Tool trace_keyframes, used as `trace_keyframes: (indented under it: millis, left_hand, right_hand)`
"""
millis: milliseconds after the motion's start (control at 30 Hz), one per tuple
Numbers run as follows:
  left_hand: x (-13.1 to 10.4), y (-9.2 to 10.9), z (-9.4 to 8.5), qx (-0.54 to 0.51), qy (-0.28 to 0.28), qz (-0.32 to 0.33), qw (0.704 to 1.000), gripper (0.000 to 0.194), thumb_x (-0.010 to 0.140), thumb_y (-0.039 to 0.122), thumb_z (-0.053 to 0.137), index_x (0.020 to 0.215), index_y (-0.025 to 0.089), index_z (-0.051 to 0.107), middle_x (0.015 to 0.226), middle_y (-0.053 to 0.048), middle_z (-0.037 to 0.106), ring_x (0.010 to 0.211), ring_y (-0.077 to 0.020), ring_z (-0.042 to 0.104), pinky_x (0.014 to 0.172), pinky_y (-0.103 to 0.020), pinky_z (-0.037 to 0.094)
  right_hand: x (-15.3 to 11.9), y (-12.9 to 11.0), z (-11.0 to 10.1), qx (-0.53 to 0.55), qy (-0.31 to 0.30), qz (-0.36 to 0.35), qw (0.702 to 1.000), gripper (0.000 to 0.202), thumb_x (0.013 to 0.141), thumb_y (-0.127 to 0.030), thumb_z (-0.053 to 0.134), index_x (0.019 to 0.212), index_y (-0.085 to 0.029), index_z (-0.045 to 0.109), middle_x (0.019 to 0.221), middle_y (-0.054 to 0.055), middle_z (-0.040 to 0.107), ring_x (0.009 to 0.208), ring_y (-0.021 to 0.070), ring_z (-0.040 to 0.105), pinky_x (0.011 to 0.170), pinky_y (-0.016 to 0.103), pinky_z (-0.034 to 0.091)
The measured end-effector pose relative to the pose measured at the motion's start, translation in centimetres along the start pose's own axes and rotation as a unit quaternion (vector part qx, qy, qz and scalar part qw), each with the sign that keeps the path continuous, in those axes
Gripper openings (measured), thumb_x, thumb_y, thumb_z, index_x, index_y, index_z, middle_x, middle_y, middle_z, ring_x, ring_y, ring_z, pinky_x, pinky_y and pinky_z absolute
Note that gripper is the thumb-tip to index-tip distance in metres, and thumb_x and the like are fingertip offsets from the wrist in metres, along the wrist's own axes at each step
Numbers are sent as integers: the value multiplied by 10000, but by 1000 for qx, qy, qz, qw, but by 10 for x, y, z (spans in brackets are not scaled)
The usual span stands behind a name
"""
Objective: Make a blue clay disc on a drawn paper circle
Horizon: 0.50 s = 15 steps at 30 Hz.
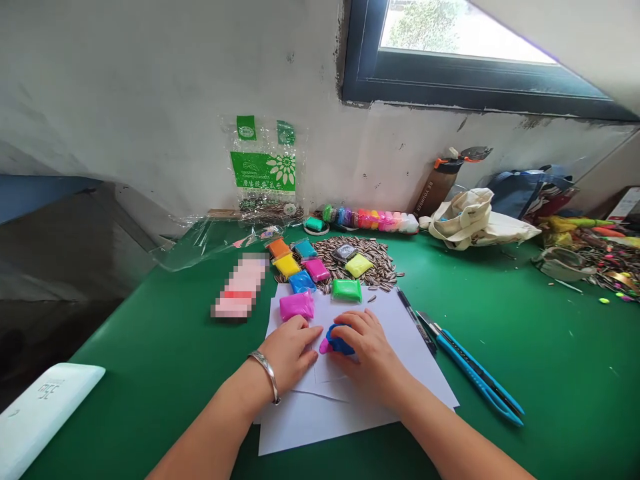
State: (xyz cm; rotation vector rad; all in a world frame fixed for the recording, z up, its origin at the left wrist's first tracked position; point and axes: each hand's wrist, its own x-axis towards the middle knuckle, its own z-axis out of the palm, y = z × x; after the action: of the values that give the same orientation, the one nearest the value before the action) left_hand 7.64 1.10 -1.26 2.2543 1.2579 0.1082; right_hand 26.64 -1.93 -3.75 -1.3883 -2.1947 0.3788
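My right hand [367,343] is closed around a blue clay piece [341,340] over white paper [345,417]. A small pink clay piece [325,346] touches the left side of the blue one. My left hand [291,350], with a silver bracelet on the wrist, rests on the paper just left of the pink piece, its fingers apart and nothing visible in them. Right above my left hand lies a magenta clay packet [297,306]. A green packet [347,290] sits at the paper's top edge.
Several coloured clay packets [287,265] lie by a pile of sunflower seeds [385,257]. Right of the paper are a black pen [417,322] and blue tweezers [475,373]. A brown bottle [437,187] and cloth bag [465,217] stand behind. A white device [50,400] is at left.
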Motion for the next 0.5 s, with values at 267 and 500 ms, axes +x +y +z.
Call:
trace_keyframes:
  millis: [267, 500]
  left_hand:
    - [2, -1, 1, 9, 0, 0, 1000, 355, 813, 214, 530, 1161, 234, 593, 997, -65, 531, 908, -199, 541, 795, -290, 446]
    - [1, -1, 2, 0, 2, -3, 1000, 348, 813, 217, 530, 1153, 227, 604, 1001, -67, 532, 911, -201, 544, 790, -291, 449]
  right_hand:
    - [2, -3, 6, -11, -12, 10, 1000, 104, 806, -159, 604, 843, -253, 633, 1018, 33, 617, 1035, 232, 507, 1017, 554, 226]
    - [2, 3, 6, 31, 24, -6, 999, 144, 811, -143, 589, 864, -258, 658, 998, 39, 614, 1000, 217, 524, 998, 511, 288]
